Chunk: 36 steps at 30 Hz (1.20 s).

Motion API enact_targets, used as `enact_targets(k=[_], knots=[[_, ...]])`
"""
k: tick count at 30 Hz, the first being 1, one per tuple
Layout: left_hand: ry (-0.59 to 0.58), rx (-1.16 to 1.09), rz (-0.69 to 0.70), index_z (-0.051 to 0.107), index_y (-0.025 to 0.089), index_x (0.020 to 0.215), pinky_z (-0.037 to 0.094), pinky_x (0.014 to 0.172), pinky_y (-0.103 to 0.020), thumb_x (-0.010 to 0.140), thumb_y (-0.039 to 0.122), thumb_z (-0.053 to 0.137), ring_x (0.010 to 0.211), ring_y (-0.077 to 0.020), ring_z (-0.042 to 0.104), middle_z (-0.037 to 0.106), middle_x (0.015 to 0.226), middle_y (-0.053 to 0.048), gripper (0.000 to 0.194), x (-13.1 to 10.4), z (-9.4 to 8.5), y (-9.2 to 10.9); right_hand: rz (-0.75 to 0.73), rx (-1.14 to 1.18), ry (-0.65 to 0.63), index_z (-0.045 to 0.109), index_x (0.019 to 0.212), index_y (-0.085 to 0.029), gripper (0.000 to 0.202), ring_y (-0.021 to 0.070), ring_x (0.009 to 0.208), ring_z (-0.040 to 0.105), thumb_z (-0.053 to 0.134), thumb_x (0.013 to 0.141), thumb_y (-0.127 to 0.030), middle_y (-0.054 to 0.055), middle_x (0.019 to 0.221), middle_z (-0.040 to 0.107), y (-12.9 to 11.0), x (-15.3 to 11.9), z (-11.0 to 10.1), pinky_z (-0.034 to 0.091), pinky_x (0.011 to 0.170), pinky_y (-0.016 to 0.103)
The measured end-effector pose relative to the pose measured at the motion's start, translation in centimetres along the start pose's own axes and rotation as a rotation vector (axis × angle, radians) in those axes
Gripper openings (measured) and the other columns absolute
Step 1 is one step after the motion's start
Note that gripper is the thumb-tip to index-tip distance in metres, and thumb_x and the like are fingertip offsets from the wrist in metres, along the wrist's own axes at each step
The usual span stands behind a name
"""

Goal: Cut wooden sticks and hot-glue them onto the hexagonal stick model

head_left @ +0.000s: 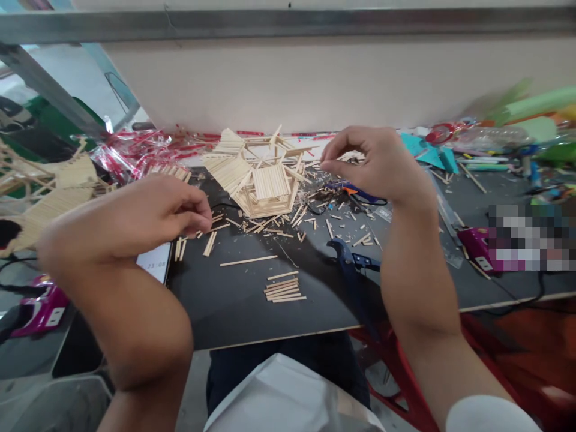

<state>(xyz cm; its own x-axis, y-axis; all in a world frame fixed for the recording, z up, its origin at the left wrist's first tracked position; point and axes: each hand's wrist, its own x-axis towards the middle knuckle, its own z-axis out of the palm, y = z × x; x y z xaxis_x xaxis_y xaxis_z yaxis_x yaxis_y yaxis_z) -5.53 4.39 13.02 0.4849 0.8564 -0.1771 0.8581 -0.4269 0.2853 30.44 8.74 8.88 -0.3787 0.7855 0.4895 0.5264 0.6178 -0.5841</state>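
Observation:
My left hand hovers over the left part of the dark tabletop, fingers curled in; anything held there is hidden. To the right of a house-like model of thin wooden sticks, my right hand is raised, with thumb and forefinger drawn together. Whatever may be between those fingertips is too small to make out. The stick model has a slatted roof panel and open framing. Nearer to me lie a neat row of short wooden sticks and one longer stick. Loose cut pieces are scattered around the model.
A blue-handled cutter lies on the right of the table. A phone sits under my left forearm. Purple power strips flank the work area. Red-and-clear wrappers and a plastic bottle line the back.

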Motion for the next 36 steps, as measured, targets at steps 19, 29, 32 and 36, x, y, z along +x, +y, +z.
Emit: enact_targets(k=[19, 29, 32, 36], knots=[[0.198, -0.391, 0.146, 0.066, 0.02, 0.083, 0.044, 0.06, -0.024, 0.091, 0.033, 0.061, 0.058, -0.0148, 0.065, 0.071, 0.065, 0.0, 0.016, 2.0, 9.9, 0.4, 0.429, -0.24, 0.292, 0.067, 0.085, -0.022, 0.012, 0.0245, 0.075, 0.069, 0.064, 0.086, -0.034, 0.009, 0.085, 0.075, 9.4, -7.3, 4.5, 0.056, 0.08, 0.041], [0.308, -0.405, 0.055, 0.043, 0.024, 0.076, 0.038, 0.062, -0.027, 0.104, 0.036, 0.039, 0.055, -0.0173, 0.057, 0.059, 0.06, 0.001, 0.03, 4.5, 16.1, -1.2, 0.36, -0.476, 0.368, 0.064, 0.088, -0.023, 0.016, 0.0322, 0.098, 0.067, 0.055, 0.092, -0.036, 0.015, 0.096, 0.075, 11.9, -7.8, 5.4, 0.049, 0.099, 0.05], [0.342, -0.382, -0.001, 0.045, 0.025, 0.073, 0.037, 0.062, -0.028, 0.104, 0.037, 0.04, 0.056, -0.0191, 0.059, 0.058, 0.057, 0.0, 0.034, 4.7, 16.4, -1.6, 0.45, -0.548, 0.363, 0.067, 0.098, -0.019, 0.024, 0.0385, 0.113, 0.061, 0.056, 0.09, -0.039, 0.021, 0.109, 0.074, 12.4, -8.2, 5.1, 0.044, 0.105, 0.056], [0.374, -0.394, -0.044, 0.056, 0.023, 0.07, 0.041, 0.064, -0.027, 0.101, 0.038, 0.05, 0.056, -0.0178, 0.062, 0.064, 0.057, -0.001, 0.035, 5.2, 17.1, -2.0, 0.597, -0.538, 0.241, 0.066, 0.115, -0.009, 0.041, 0.0422, 0.121, 0.058, 0.054, 0.094, -0.043, 0.028, 0.12, 0.069, 12.3, -8.4, 4.9, 0.044, 0.107, 0.057]])
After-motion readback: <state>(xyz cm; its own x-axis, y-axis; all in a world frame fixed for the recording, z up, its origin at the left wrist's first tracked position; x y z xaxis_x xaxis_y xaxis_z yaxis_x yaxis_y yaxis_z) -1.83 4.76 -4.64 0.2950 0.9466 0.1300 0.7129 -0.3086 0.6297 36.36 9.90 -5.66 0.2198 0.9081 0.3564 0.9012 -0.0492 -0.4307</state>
